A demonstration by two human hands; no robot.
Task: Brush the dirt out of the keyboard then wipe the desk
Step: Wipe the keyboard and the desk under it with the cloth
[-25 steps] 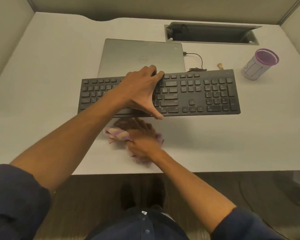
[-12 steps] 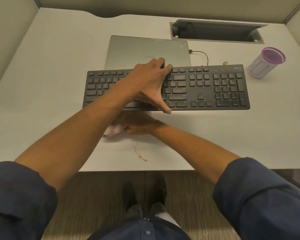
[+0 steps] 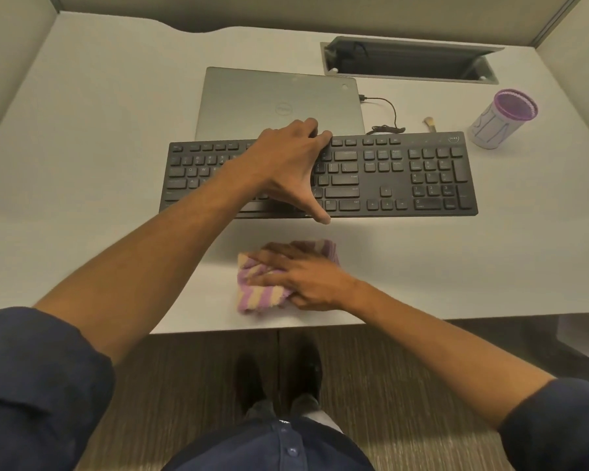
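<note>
A black keyboard (image 3: 405, 175) lies across the middle of the white desk (image 3: 99, 130). My left hand (image 3: 286, 164) grips it mid-length, with the fingers curled over its far edge and the thumb on its near edge. A shadow lies on the desk under the keyboard's near edge. In front of the keyboard, my right hand (image 3: 303, 273) presses flat, fingers straight, on a crumpled purple and cream striped cloth (image 3: 259, 294) close to the desk's front edge. A small brush (image 3: 429, 124) lies just behind the keyboard's right part.
A closed grey laptop (image 3: 269, 96) sits behind the keyboard, with a black cable (image 3: 388, 113) plugged into its right side. At the back right are a purple-rimmed cup (image 3: 500, 119) and an open cable tray (image 3: 408, 59). Partition walls enclose the desk.
My right hand has slid the cloth from under the keyboard's front edge toward me and to the right. The brown crumbs seen half a second ago no longer show. The left hand keeps its grip.
</note>
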